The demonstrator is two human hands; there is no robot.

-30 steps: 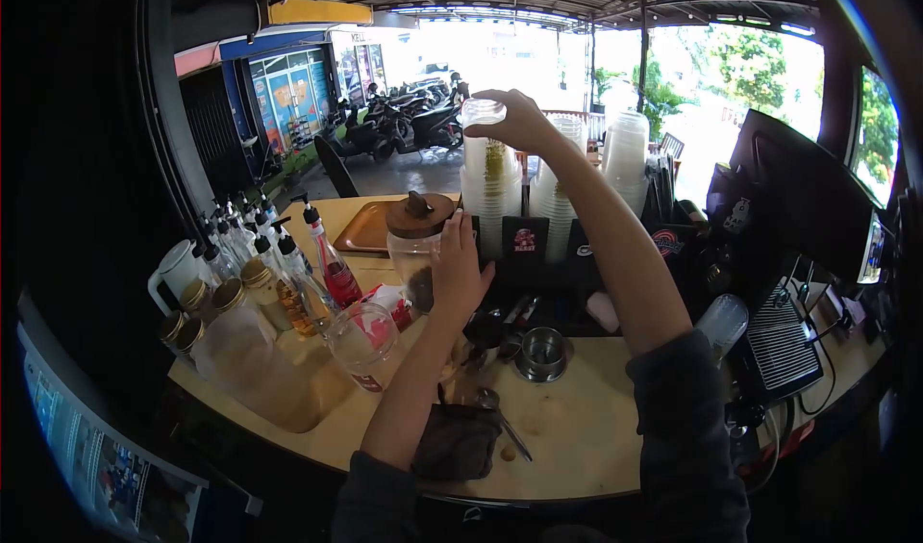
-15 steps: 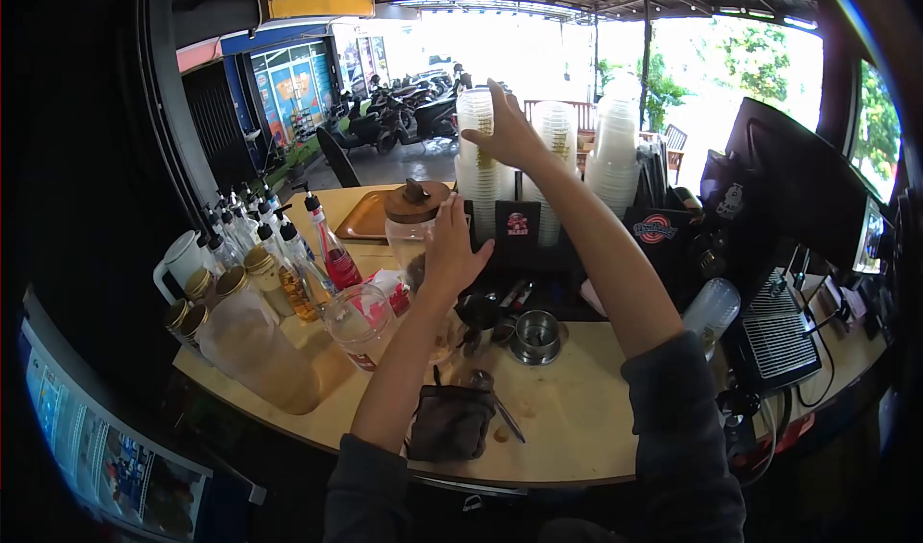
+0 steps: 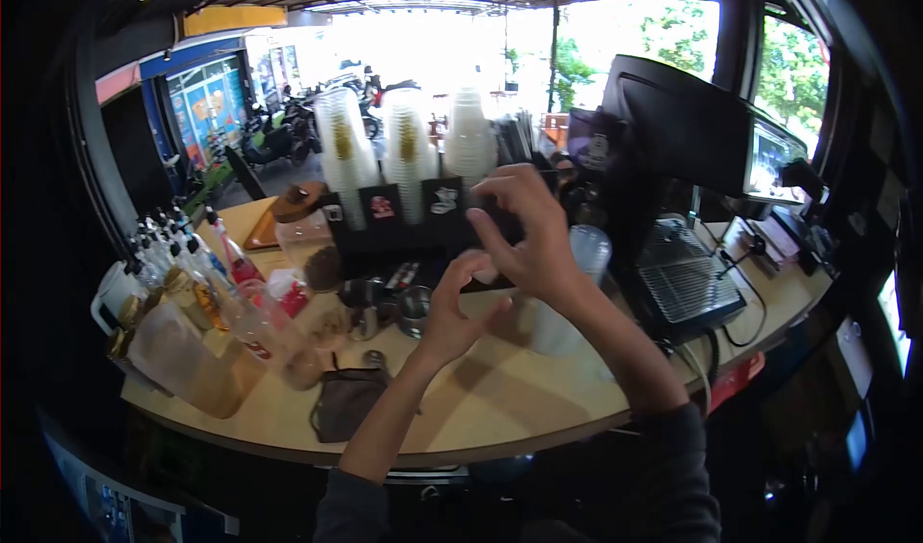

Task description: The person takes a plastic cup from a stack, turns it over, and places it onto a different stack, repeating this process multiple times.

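Note:
My left hand hovers over the middle of the counter, thumb and fingers apart with nothing between them. Higher and to its right, my right hand is raised with curved fingers, thumb spread away from them, and holds nothing visible. Behind my hands is a black cup holder bearing a left cup stack, a middle cup stack and a right cup stack. Beside my right wrist stands another clear cup stack, partly hidden by my forearm. A small metal pot is left of my left hand.
A dark folded cloth lies near the counter's front edge. Pump bottles, a clear jug and a lidded glass jar crowd the left. On the right are a slatted metal drip tray and a dark monitor.
My view has swung to the right. My right hand has come down from the left cup stack, and my left hand has moved away from the lidded jar. Both are now closer together.

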